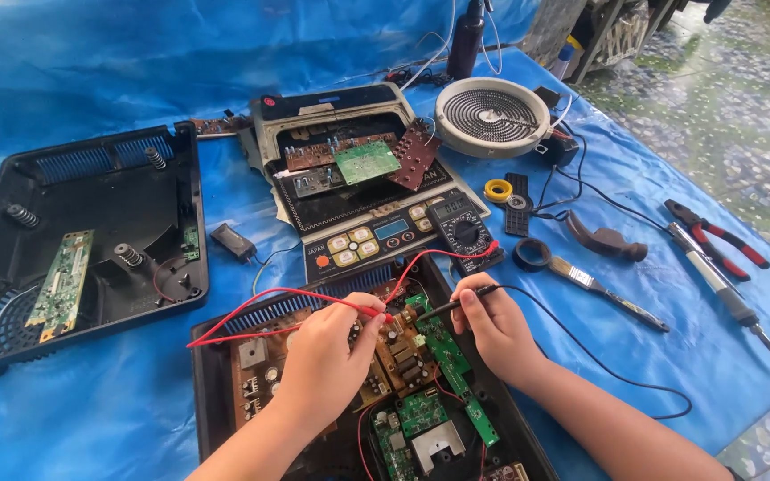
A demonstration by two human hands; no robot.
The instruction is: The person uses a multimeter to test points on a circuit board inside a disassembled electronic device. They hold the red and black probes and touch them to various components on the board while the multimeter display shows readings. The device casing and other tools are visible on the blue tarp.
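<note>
My left hand (330,349) grips a red multimeter probe (369,309), its tip down on the brown circuit board (403,356) inside an opened black appliance casing (216,392). My right hand (495,325) holds the black probe (443,307), tip touching a narrow green board (446,352) beside it. The two probe tips sit close together. Red and black leads run up to a dark multimeter (462,230) lying just beyond the casing.
An empty black casing (91,191) with a green strip board lies at left. A glass cooktop panel (349,174) with loose boards, a round heating coil (490,114), tape rolls, a hammer head (606,239), a soldering iron (728,298) and red pliers (719,239) lie on the blue tarp.
</note>
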